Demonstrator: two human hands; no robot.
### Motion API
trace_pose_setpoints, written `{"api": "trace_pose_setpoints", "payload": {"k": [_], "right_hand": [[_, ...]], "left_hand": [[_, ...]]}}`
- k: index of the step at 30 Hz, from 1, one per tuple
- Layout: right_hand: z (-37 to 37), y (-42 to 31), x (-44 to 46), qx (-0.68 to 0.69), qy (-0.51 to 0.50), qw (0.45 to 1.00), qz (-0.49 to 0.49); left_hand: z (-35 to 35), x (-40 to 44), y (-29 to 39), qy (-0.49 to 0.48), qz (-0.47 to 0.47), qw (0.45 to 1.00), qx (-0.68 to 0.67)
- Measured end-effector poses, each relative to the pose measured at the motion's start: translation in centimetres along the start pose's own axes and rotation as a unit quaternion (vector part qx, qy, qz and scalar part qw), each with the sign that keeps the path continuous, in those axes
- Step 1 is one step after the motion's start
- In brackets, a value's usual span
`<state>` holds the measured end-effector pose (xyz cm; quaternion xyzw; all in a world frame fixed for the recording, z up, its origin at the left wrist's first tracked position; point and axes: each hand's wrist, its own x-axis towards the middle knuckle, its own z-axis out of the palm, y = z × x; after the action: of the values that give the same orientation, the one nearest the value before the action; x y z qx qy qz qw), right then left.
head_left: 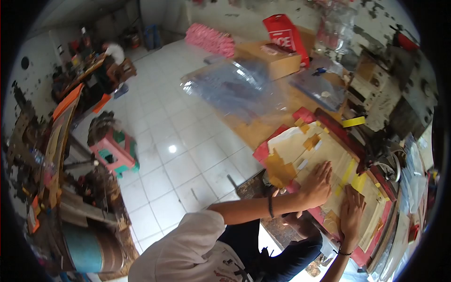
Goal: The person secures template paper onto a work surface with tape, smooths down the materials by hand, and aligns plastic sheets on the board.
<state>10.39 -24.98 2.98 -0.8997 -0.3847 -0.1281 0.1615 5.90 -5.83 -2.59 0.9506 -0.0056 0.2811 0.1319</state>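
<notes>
The pale sheet (342, 157) lay on the red frame (261, 149) at the worker's right, patched with brown tape (281, 168) and yellow strips (347, 172). The left hand (315, 189) rested palm down on it, fingers extended, close together and gripping nothing. The right hand (351, 217) lay beside it, fingers stretched toward the yellow strips; whether its tips held anything could not be determined.

Risks, in this inspector's judgement: uneven pressure could wrinkle or drag the sheet, and a poorly stuck edge (the brown patches looked ragged) could lift and catch a finger. The yellow tape roll (353, 122), near the frame's far edge, could be knocked by a careless reach.

Both palms' undersides were hidden, the right forearm (334, 271) was cut off below, and the clutter at left was too dim to identify.
</notes>
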Motion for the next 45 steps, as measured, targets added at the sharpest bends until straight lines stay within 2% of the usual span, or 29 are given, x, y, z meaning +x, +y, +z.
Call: {"api": "trace_pose_setpoints", "payload": {"k": [2, 5, 6, 9, 10, 12, 13, 16, 18, 19, 20, 22, 23, 25, 27, 31, 32, 33, 34, 35, 37, 39, 41, 45], "right_hand": [[0.6, 0.7, -0.2, -0.014, 0.029, 0.999, -0.008], [0.3, 0.3, -0.4, 0.004, 0.075, 0.997, -0.019], [-0.2, -0.1, -0.4, 0.017, 0.083, 0.996, -0.027], [-0.3, 0.5, -0.9, 0.035, 0.093, 0.994, -0.040], [0.0, 0.8, -1.0, 0.024, 0.105, 0.993, -0.050], [0.5, 1.2, -1.4, -0.009, 0.107, 0.993, -0.047], [0.8, 1.4, -1.5, -0.016, 0.105, 0.994, -0.039], [2.5, 3.4, -2.3, -0.066, 0.147, 0.987, -0.003], [1.9, 4.5, -3.8, -0.186, 0.127, 0.974, -0.015], [2.8, 5.3, -4.1, -0.171, 0.172, 0.970, 0.016], [3.0, 6.5, -4.7, -0.216, 0.225, 0.949, -0.036], [5.2, 7.7, -4.2, -0.206, 0.282, 0.937, 0.020], [4.7, 7.1, -4.6, -0.212, 0.236, 0.946, 0.070], [4.2, 8.7, -5.6, -0.234, 0.256, 0.936, 0.060], [3.5, 9.1, -6.1, -0.232, 0.221, 0.946, 0.056], [0.4, 8.2, -6.0, -0.242, -0.004, 0.970, 0.035], [2.3, 9.9, -6.0, -0.185, 0.065, 0.980, 0.034], [2.4, 9.6, -5.4, -0.206, 0.013, 0.976, 0.069], [2.1, 9.3, -5.4, -0.251, 0.006, 0.968, 0.004], [1.6, 9.1, -5.4, -0.294, 0.004, 0.954, -0.060], [1.3, 8.0, -4.6, -0.292, -0.056, 0.954, -0.035], [1.5, 9.1, -3.9, -0.228, -0.061, 0.971, -0.024], [1.6, 9.1, -2.4, -0.128, -0.056, 0.989, 0.052], [2.0, 12.3, 0.1, -0.086, -0.063, 0.994, 0.031]], "left_hand": [[-0.1, -0.1, -0.3, 0.015, 0.022, 1.000, -0.013], [-1.9, 0.2, -0.4, -0.015, 0.069, 0.997, -0.010], [-1.3, 0.3, -0.6, 0.028, 0.069, 0.996, -0.040], [0.5, 0.2, -1.1, 0.056, 0.064, 0.994, -0.064], [-0.7, 0.4, -0.7, 0.013, 0.063, 0.995, -0.073], [-2.0, 0.9, -0.9, -0.028, 0.124, 0.991, -0.030], [-1.1, 1.1, -1.3, -0.010, 0.130, 0.991, -0.037], [-1.4, 1.5, -1.3, -0.038, 0.139, 0.990, 0.008], [-1.3, 1.9, -1.9, -0.074, 0.136, 0.988, -0.010], [-1.2, 2.0, -2.2, -0.091, 0.146, 0.985, -0.010], [-1.5, 2.3, -2.0, -0.141, 0.104, 0.983, -0.045], [-1.4, 2.5, -2.3, -0.171, 0.100, 0.980, -0.005], [-2.2, 2.5, -1.8, -0.190, 0.089, 0.978, -0.001], [-2.2, 2.2, -1.3, -0.180, 0.087, 0.980, 0.005], [-2.0, 2.2, -1.2, -0.168, 0.107, 0.980, 0.001], [-2.3, 1.6, -1.2, -0.120, 0.106, 0.987, -0.003], [-1.4, 1.5, -1.8, -0.087, 0.133, 0.987, -0.026], [-0.6, 1.5, -2.3, -0.056, 0.150, 0.986, -0.051], [-0.5, 1.5, -2.4, -0.047, 0.157, 0.986, -0.023], [-1.6, 1.5, -1.7, -0.080, 0.129, 0.988, -0.022], [-3.3, 1.6, -1.1, -0.119, 0.087, 0.989, -0.026], [-1.3, 2.2, -3.2, -0.090, 0.094, 0.991, -0.021], [-1.3, 3.3, -3.5, -0.125, 0.057, 0.991, -0.004], [-0.4, 6.0, -4.6, -0.160, 0.091, 0.982, 0.042]]}}
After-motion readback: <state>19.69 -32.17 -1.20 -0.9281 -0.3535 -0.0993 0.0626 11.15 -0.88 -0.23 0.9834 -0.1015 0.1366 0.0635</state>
